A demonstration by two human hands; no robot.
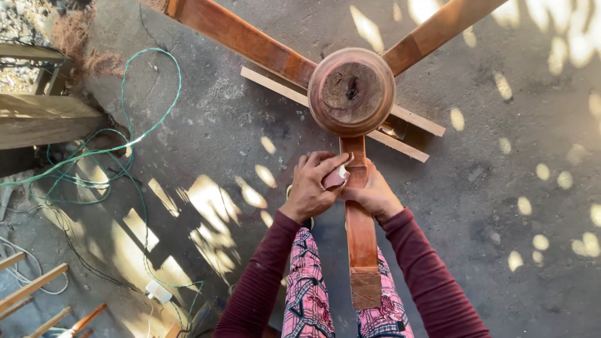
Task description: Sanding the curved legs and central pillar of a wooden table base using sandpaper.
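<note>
A reddish-brown wooden stand with a round turned centre post [351, 91] and three spreading legs is seen from above. Its near leg [362, 250] runs toward me between my knees. My left hand [311, 186] presses a small folded piece of sandpaper [337, 177] against the left side of that leg, just below the post. My right hand [375, 194] grips the same leg from the right, fingers wrapped around it. Both arms wear dark maroon sleeves.
Two other legs [241, 37] [432, 31] reach to the upper left and upper right. Pale wood strips [410, 119] lie under the post. A green cable [134, 134] loops over the concrete floor at left, by planks [44, 119] and a white plug [158, 291].
</note>
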